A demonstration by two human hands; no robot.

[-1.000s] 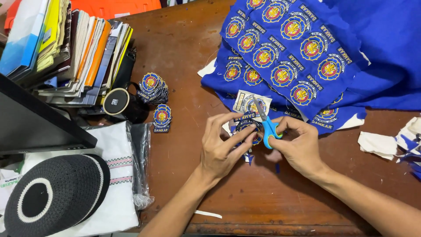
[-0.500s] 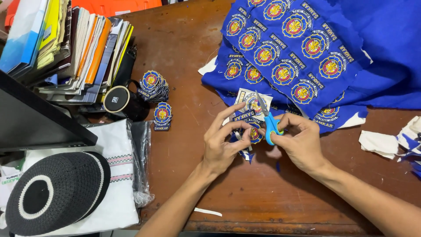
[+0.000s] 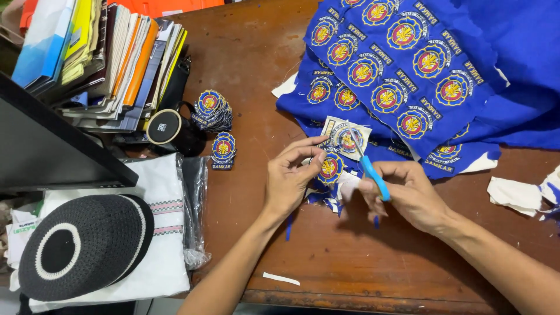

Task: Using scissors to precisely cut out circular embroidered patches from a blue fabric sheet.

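— So, what are the hands doing at the table [image 3: 361, 262]?

— Left hand [image 3: 290, 182] pinches a round embroidered patch [image 3: 329, 167] between thumb and fingertips, just above the wood. Right hand [image 3: 411, 195] is closed around blue-handled scissors [image 3: 368, 166], blades pointing up and away toward a second patch [image 3: 346, 139] still on its pale backing.

— Are the blades open?

— Cannot tell; they look nearly together, but the tip is thin against the cloth.

— Where does the held patch sit?

— Between the 2 hands, at the near edge of the big blue cloth [image 3: 513, 70], which is covered in rows of the same badge. Blue and white offcuts [image 3: 326, 198] lie under it.

— Anything else nearby?

— To the left, 2 small stacks of cut patches [image 3: 217, 125] beside a black mug [image 3: 172, 129]. Behind that, a heap of books and folders [image 3: 99, 58]. At the near left, a black knitted cap with a white ring [image 3: 81, 245] rests on folded white cloth [image 3: 166, 233]. White scraps [image 3: 516, 195] lie at the far right.
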